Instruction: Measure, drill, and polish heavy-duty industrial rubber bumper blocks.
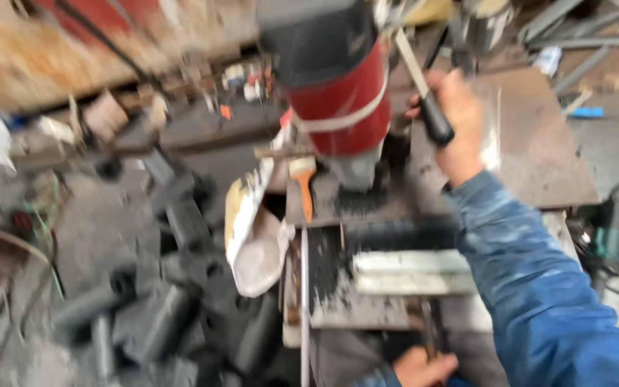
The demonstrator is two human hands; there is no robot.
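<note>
Right hand: the right hand (458, 125), in a blue sleeve, is raised beside the machine, its fingers clamped round the black grip of a feed lever (435, 118) with a pale metal shaft running up and to the left.
Left hand: the left hand (424, 369) sits at the bottom edge of the view, fingers closed on a dark thin handle (430, 333) that rises towards the desk; what it belongs to is too blurred to tell.
Machine: a red-bodied drill press with a dark grey top (334, 79) stands upright at the middle of the desk, just left of the lever.
Workpiece: a pale, flat metal bar (410, 272) lies crosswise below the drill, dark filings spread around it.
Desk: a rusty steel desk (539, 143) carries the drill; its far right corner is bare plate.
Brush: an orange-handled brush (304, 186) lies by the desk's left edge, beside a crumpled white sack (256, 244).
Floor: a heap of dark grey metal blocks (166, 301) lies on the floor to the left.
</note>
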